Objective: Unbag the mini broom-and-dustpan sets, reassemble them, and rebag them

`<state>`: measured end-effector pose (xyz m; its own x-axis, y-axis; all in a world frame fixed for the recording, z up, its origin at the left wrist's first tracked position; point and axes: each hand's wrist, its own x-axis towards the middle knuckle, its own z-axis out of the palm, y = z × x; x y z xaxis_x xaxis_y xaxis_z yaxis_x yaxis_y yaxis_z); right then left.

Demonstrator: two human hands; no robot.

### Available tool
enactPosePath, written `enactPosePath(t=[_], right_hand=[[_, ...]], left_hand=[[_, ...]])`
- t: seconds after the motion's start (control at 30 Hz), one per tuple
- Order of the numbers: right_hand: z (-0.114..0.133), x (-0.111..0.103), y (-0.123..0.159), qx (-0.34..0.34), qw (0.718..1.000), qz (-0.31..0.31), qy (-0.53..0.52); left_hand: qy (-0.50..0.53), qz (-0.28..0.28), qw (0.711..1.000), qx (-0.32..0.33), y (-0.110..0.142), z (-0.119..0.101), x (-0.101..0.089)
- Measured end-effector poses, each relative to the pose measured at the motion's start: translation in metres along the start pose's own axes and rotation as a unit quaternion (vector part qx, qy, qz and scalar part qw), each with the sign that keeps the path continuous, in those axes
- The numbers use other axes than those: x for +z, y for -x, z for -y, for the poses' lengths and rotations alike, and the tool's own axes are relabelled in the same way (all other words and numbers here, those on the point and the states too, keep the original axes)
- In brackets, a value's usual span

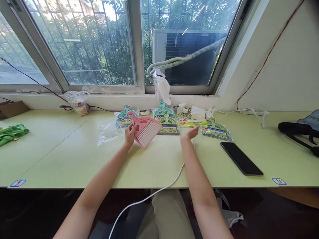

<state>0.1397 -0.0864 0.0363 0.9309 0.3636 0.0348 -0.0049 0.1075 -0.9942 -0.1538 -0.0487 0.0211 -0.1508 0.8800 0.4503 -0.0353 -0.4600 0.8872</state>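
My left hand (130,135) is closed around the handle side of a pink dustpan with its brush (147,132), tilted with the white bristles toward the lower right. To its right, my right hand (189,133) has curled fingers, just below a yellow-green printed card (193,123); whether it grips the card or something else I cannot make out. Behind the hands lie wrapped dustpan sets: a teal one (126,114) at left, another teal one (162,109), a green one (167,124) overlapping it, and a second green one (216,128) at right. A crumpled clear plastic wrapper (109,132) lies beside my left hand.
A black phone (241,158) lies on the pale green table (74,162) at right. A white cable (154,195) hangs over the front edge. Chargers (198,113) stand by the wall. Green fabric (15,132) lies far left, a black strap (296,128) far right.
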Motion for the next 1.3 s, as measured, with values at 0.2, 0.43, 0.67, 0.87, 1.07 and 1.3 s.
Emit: enactPosePath(t=[0.2, 0.43, 0.67, 0.87, 1.07, 1.3], right_hand=[[-0.012, -0.039, -0.054, 0.122, 0.984, -0.128, -0.028], [-0.009, -0.014, -0.035, 0.087, 0.987, 0.013, -0.135], [0.021, 0.008, 0.075, -0.340, 0.889, 0.297, 0.080], [0.022, 0.007, 0.147, -0.478, 0.763, 0.379, 0.214], [0.023, 0.007, 0.119, -0.412, 0.819, 0.339, 0.209], [0.019, 0.012, 0.117, -0.414, 0.803, 0.382, 0.196]], left_hand=[[0.004, -0.033, 0.999, -0.003, -0.004, 0.000, -0.004], [-0.039, -0.007, 0.999, 0.020, 0.005, -0.010, 0.002], [-0.089, 0.059, 0.994, 0.034, 0.018, -0.025, 0.013], [-0.115, 0.121, 0.984, 0.058, 0.032, -0.031, 0.025], [-0.143, 0.141, 0.979, 0.046, 0.041, -0.035, 0.033], [-0.217, 0.115, 0.966, 0.077, 0.036, -0.036, 0.027]])
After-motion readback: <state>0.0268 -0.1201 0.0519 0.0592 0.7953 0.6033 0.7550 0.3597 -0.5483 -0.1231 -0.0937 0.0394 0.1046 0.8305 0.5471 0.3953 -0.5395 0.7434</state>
